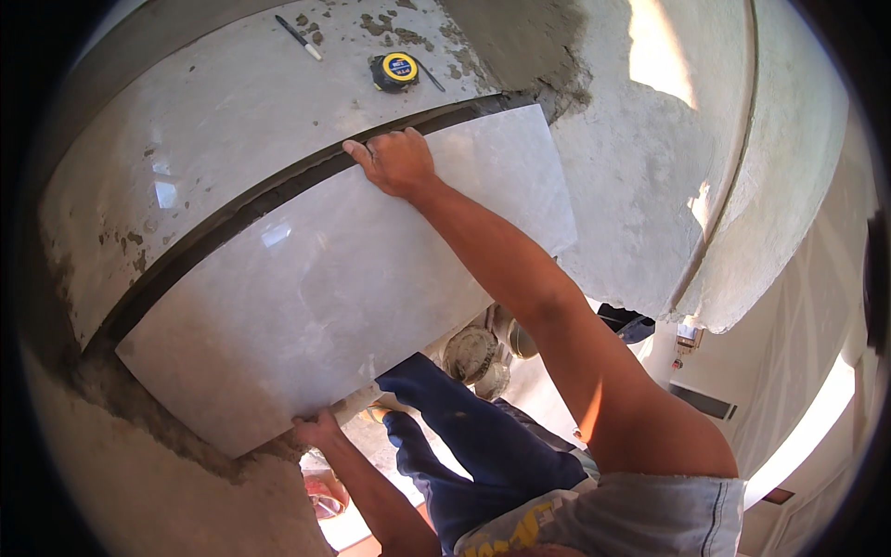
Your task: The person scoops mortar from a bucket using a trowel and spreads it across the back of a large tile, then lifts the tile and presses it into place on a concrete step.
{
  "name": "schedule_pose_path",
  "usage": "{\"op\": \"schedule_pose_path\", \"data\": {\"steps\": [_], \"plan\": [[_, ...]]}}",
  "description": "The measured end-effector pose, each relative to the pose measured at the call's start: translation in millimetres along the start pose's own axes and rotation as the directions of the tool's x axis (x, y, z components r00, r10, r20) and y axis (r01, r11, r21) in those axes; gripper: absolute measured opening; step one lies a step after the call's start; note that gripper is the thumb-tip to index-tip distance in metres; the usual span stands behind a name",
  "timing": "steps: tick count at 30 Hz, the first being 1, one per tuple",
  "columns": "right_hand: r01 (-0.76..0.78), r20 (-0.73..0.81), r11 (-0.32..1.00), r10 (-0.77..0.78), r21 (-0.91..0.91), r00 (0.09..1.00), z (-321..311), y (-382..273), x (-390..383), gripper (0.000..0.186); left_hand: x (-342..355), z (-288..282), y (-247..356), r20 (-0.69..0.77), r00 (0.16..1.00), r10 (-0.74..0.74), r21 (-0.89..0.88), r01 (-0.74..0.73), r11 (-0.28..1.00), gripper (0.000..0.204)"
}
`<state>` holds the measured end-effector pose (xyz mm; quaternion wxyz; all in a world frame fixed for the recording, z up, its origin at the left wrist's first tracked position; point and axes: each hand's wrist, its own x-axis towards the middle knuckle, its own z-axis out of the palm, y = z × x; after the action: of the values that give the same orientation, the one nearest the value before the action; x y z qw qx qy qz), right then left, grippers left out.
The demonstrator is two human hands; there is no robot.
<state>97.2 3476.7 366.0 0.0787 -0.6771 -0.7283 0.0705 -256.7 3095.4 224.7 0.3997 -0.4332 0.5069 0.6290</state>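
A large glossy pale tile (343, 278) lies at a slant across the middle, in front of a similar tiled surface (251, 130). A dark gap (251, 209) runs between the two. My right hand (397, 162) reaches over to the tile's far edge, its fingers wrapped round it and the thumb pointing left. At the near edge my left hand (318, 429) grips the tile; its fingers are partly hidden beneath. Whether the tile rests fully on the bed under it cannot be seen.
A yellow and black tape measure (396, 71) and a marker pen (298, 37) lie on the far tiles. Wet grey mortar (529, 46) covers a patch at the top. Buckets (470, 354) stand below by my legs. A rough mortar edge (148, 399) borders the tile's left end.
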Motion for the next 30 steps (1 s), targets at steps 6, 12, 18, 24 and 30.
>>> {"op": "schedule_pose_path", "data": {"steps": [6,12,18,24,30], "plan": [[-0.052,0.043,0.998,0.053,-0.023,0.998,-2.8,10.3,-2.6,0.060,-34.1,28.0,-13.7,-0.023,0.998,-0.065,-0.052,0.064,0.997,0.051],[-0.017,0.027,0.992,0.020,-0.123,0.999,10.5,6.0,6.0,0.059,-33.1,26.4,-5.3,-0.014,0.997,-0.070,0.049,0.071,0.996,0.064],[-0.117,-0.004,0.979,0.118,-0.167,0.993,-2.2,5.0,7.1,0.058,-47.8,47.0,-16.9,-0.110,0.991,0.082,0.175,-0.062,0.983,0.056],[-0.066,-0.006,0.997,0.066,-0.036,0.998,-6.0,8.3,14.2,0.048,-38.8,42.5,-25.8,-0.093,0.993,0.075,0.101,-0.066,0.993,0.056],[0.127,-0.149,0.992,-0.128,-0.018,0.980,16.5,8.3,5.1,0.036,-21.9,25.0,-17.7,-0.001,1.000,-0.016,0.109,0.016,0.994,0.072]]}}
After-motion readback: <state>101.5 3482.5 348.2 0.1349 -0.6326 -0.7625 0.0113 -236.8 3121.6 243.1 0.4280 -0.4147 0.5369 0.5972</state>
